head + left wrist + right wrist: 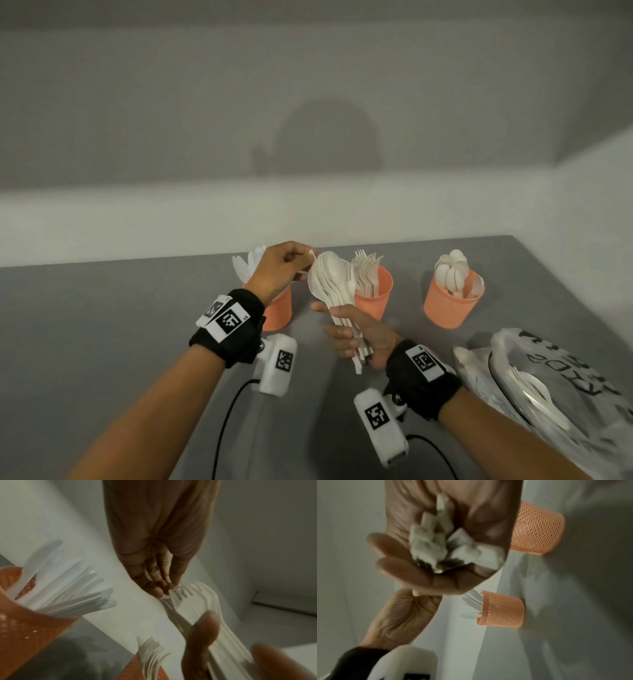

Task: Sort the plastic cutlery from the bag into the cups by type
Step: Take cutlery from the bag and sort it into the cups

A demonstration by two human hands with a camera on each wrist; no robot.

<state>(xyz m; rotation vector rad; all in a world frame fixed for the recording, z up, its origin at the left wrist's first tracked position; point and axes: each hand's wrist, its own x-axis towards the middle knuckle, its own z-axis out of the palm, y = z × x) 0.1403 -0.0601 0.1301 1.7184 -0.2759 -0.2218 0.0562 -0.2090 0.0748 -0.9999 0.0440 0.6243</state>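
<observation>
My right hand (pixel 346 334) grips a bundle of white plastic cutlery (pixel 330 284) by the handles and holds it upright above the grey table (pixel 102 308). Spoon bowls and fork tines fan out at the bundle's top. In the right wrist view the handle ends (pixel 436 545) sit inside my curled fingers. My left hand (pixel 306 261) is at the bundle's top, and its fingertips (pixel 169 588) pinch the tines of one fork (pixel 180 595). Three orange mesh cups stand behind: a knife cup (pixel 279 308), a fork cup (pixel 375 296) and a spoon cup (pixel 452 301).
A crumpled translucent plastic bag (pixel 555 383) with more white cutlery inside lies at the right near the table edge. A pale wall runs close behind the cups. Wrist cameras with black cables hang below both wrists.
</observation>
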